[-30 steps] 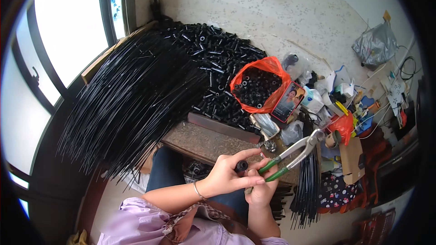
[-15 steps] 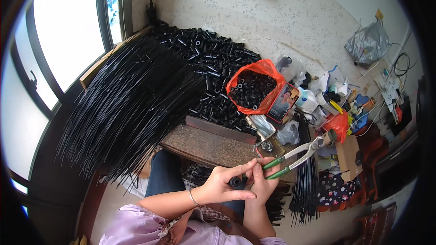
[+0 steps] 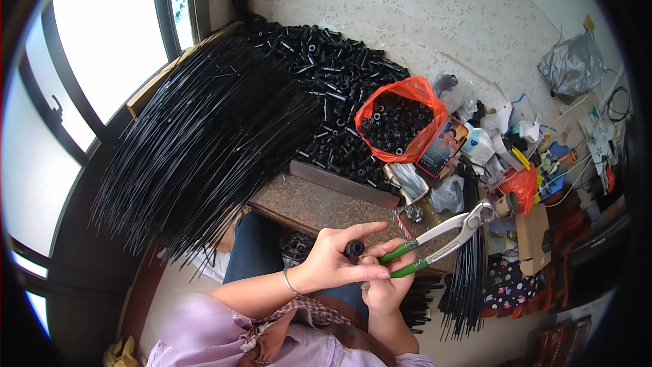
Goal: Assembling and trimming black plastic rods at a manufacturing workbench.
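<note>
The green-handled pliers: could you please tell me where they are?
In the head view, the pliers are right of centre, handles in the right hand, silver end in front of a black rod bundle.

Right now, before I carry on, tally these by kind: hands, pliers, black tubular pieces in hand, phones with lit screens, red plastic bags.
Hands: 2, left hand and right hand
Pliers: 1
Black tubular piece in hand: 1
Lit phone: 1
Red plastic bags: 2, larger open bag and smaller bag
Total: 7
</note>
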Demonstrator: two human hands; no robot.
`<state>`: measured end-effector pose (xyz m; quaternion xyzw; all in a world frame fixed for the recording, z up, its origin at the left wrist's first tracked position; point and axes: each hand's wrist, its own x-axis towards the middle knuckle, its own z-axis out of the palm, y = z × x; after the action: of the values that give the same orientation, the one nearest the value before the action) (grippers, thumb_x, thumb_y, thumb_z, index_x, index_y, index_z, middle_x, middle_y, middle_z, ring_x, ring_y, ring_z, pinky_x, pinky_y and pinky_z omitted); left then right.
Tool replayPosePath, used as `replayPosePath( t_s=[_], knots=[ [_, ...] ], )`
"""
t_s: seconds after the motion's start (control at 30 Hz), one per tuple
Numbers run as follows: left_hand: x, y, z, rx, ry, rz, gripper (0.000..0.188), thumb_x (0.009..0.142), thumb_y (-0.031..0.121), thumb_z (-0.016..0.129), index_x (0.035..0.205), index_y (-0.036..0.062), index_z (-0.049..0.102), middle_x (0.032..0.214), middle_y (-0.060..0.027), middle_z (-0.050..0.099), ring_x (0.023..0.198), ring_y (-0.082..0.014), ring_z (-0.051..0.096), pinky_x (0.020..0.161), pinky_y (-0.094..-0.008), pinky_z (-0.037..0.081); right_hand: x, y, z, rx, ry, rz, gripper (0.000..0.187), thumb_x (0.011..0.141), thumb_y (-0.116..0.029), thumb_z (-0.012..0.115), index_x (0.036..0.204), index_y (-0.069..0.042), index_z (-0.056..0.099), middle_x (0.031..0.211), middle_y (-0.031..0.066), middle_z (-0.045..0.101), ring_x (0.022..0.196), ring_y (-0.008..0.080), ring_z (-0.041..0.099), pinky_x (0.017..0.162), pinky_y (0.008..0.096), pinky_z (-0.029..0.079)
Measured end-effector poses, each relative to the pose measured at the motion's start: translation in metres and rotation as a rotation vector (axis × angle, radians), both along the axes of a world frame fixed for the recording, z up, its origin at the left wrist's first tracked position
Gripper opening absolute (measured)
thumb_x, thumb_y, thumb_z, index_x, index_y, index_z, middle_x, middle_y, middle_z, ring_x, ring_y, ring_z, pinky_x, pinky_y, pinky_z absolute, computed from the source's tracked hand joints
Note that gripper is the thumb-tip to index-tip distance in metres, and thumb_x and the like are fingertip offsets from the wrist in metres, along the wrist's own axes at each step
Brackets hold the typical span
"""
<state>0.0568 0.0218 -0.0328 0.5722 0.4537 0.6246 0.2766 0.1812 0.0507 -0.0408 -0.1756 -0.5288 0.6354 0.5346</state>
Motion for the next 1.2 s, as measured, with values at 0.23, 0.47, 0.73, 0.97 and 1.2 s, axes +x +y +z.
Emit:
replayPosePath(
  t_s=[0.23, 0.47, 0.73, 0.97, 1.2],
  knots=[
    [0.003, 0.0, -0.003, 0.081, 0.126, 0.107, 0.072, 0.066, 0.038, 0.077, 0.12, -0.0012, 0.05, 0.059, -0.008, 0.055, 0.05, -0.0132, 0.055, 0.05, -0.0233, 0.044, -0.005, 0.001, 0.002, 0.185, -0.108, -0.122, 0.03, 0.077, 0.005, 0.061, 0.098, -0.002, 0.041, 0.081, 0.0088, 0.054, 0.071, 0.0129, 0.054, 0.065, 0.0234, 0.046],
    [-0.019, -0.009, 0.018, 0.058, 0.011, -0.233, 0.069, 0.075, 0.034, 0.07, 0.128, -0.0008, 0.043, 0.055, -0.0002, 0.052, 0.051, -0.0063, 0.051, 0.05, -0.0209, 0.04, -0.005, 0.02, 0.011, -0.006, -0.038, 0.093, 0.046, 0.068, -0.007, 0.074, 0.1, -0.003, 0.042, 0.08, 0.0053, 0.047, 0.06, 0.0124, 0.049, 0.049, 0.0215, 0.039],
    [-0.056, -0.011, 0.018, 0.117, -0.116, -0.107, 0.073, 0.062, 0.036, 0.08, 0.118, -0.0012, 0.052, 0.054, 0.0045, 0.041, 0.048, -0.0034, 0.035, 0.045, -0.0203, 0.024, 0.063, -0.005, 0.018, -0.026, -0.973, 0.724, 0.038, 0.092, -0.019, 0.048, 0.118, 0.008, 0.044, 0.091, 0.0141, 0.06, 0.066, 0.0148, 0.059, 0.056, 0.0233, 0.046],
    [-0.045, -0.016, 0.028, 0.073, 0.009, 0.03, 0.038, 0.066, 0.026, 0.077, 0.091, 0.0007, 0.065, 0.051, 0.0014, 0.046, 0.046, -0.0036, 0.04, 0.043, -0.0197, 0.028, 0.058, -0.005, 0.027, -0.459, -0.539, 0.957, 0.055, 0.093, -0.01, 0.041, 0.139, 0.001, 0.014, 0.105, 0.0198, 0.057, 0.083, 0.0209, 0.06, 0.076, 0.0313, 0.046],
    [-0.034, -0.014, 0.011, 0.094, 0.012, 0.161, 0.024, 0.069, 0.022, 0.072, 0.082, 0.003, 0.064, 0.049, 0.0001, 0.047, 0.043, -0.0067, 0.045, 0.042, -0.0216, 0.034, 0.066, -0.004, 0.039, -0.426, -0.742, 0.912, 0.047, 0.092, -0.012, 0.045, 0.134, 0.001, 0.029, 0.083, 0.01, 0.058, 0.07, 0.0145, 0.058, 0.069, 0.0263, 0.047]
  ],
)
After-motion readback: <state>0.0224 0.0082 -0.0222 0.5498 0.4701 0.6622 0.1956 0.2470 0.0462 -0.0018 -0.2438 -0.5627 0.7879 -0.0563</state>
